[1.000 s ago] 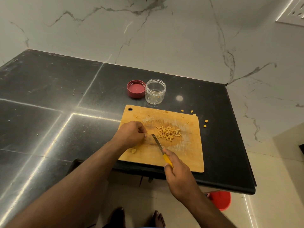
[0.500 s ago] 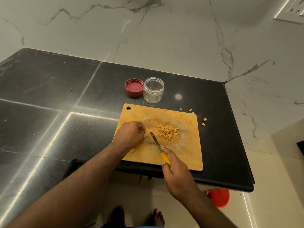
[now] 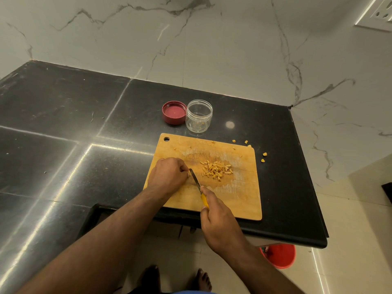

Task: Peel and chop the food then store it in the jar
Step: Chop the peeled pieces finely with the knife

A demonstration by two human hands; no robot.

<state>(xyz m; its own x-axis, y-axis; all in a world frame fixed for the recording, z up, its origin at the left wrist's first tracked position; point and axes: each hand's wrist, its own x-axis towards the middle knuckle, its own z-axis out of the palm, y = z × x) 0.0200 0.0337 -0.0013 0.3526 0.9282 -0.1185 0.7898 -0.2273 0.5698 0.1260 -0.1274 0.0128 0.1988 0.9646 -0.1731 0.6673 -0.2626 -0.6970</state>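
Black polished stone forms the worktop [image 3: 89, 128], which meets a white grey-veined marble wall [image 3: 212, 49] along its far edge. A rectangular wooden chopping board [image 3: 237, 198] with a hanging hole in one corner lies at the worktop's near edge, close to its right end. On the floor below that right end stands a red plastic bucket [image 3: 281, 255], partly hidden by the worktop. The left hand [image 3: 168, 175] rests on the board's left part with its fingers curled tight; whether they pin a piece of food beneath them cannot be told. The right hand [image 3: 220, 225] grips the yellow handle of a small knife [image 3: 196, 181], forefinger laid along the top, with the blade's tip just beside the left hand's fingertips. A clear round plastic jar [image 3: 199, 116] stands open just beyond the board's far edge, a few yellow bits inside it, and a dark red round lid [image 3: 174, 112] lies upturned, touching the jar's left side. A pile of chopped pale yellow food strips [image 3: 216, 169] sits in the board's middle, right of the blade. A few stray yellow crumbs [image 3: 264, 157] lie on the worktop off the board's far right corner.
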